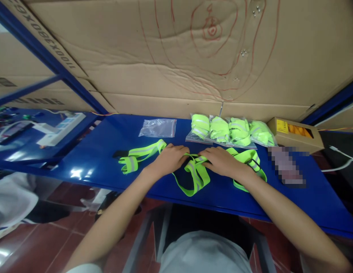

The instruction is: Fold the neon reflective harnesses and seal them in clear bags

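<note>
A neon-green reflective strap harness (195,176) lies spread on the blue table (102,159). My left hand (169,158) presses down on the strap's left part, fingers curled and closed on the webbing. My right hand (220,161) does the same just to the right, fingers pinched on the strap near its middle. One end of the strap (135,157) trails left with a black tip. Another loop (250,159) runs right under my right wrist.
Several bagged folded green straps (230,131) lie in a row behind my hands. An empty zip bag (158,128) lies at back left, a cardboard box (296,132) at back right. A white power strip (62,127) sits on the left bench. Cardboard lines the wall.
</note>
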A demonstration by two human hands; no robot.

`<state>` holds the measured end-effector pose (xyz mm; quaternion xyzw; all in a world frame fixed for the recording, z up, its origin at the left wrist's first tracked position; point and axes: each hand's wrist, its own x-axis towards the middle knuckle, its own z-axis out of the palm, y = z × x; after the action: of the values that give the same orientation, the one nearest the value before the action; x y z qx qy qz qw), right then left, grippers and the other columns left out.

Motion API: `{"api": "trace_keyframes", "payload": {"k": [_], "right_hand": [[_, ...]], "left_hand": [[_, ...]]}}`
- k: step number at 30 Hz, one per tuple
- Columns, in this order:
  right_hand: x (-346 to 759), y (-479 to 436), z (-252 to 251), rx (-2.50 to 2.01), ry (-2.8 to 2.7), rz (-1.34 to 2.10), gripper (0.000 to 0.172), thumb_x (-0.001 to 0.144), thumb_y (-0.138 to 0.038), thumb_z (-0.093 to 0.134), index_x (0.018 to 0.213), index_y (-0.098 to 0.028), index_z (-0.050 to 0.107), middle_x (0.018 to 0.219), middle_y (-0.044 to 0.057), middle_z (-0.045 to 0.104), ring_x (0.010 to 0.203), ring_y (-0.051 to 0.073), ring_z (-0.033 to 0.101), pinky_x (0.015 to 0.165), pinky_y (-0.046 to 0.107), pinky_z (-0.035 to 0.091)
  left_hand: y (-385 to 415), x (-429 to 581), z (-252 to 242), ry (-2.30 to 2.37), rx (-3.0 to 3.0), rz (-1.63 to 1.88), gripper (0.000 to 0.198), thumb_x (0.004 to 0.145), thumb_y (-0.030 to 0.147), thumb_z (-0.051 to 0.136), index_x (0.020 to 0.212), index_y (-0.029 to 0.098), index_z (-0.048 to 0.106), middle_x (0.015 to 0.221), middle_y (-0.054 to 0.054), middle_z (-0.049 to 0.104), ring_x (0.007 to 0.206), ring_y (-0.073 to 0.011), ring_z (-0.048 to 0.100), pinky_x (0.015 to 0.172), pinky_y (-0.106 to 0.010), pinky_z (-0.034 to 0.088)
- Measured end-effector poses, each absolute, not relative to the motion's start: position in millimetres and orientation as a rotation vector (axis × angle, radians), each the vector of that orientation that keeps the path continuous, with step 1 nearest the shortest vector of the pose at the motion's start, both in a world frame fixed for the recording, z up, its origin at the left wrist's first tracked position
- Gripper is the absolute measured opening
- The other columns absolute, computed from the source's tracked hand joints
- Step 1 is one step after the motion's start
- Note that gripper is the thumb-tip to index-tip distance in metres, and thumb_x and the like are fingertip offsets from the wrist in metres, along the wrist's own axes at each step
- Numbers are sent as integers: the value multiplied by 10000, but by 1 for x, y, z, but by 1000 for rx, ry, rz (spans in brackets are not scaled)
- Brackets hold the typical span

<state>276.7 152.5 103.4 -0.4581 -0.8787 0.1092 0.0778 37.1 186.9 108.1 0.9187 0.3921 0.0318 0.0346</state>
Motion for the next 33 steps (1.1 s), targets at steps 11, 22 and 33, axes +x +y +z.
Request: {"api": "trace_keyframes", "payload": {"k": [11, 22, 33], "right_hand": [[323, 168, 174, -1586, -2110, -59, 799, 828, 18, 434, 1584, -239, 422, 1476, 108, 618, 1212, 349, 680, 973, 482, 555], [334, 178, 228, -1198, -1627, 508, 153, 810, -133, 518, 814, -195, 658, 686, -18, 593, 597, 112, 503, 553, 224, 357], [350, 161, 286, -738, -1183, 859, 278, 761, -217, 672, 665, -221, 412, 599, -70, 268, 486, 70, 183, 478, 274, 102]], "left_hand": [[204, 3, 195, 1592, 2289, 1456, 401, 904, 122, 511, 1274, 203, 640, 711, 39, 721, 514, -105, 564, 564, -212, 425], [232, 25, 284, 913, 1571, 1747, 186, 781, 80, 540, 917, 196, 487, 649, 31, 518, 523, -94, 508, 587, -239, 525], [220, 7, 309, 896, 1906, 1742, 454, 948, 600, 595, 1064, 167, 529, 858, -54, 566, 853, -221, 609, 794, -457, 551]]}}
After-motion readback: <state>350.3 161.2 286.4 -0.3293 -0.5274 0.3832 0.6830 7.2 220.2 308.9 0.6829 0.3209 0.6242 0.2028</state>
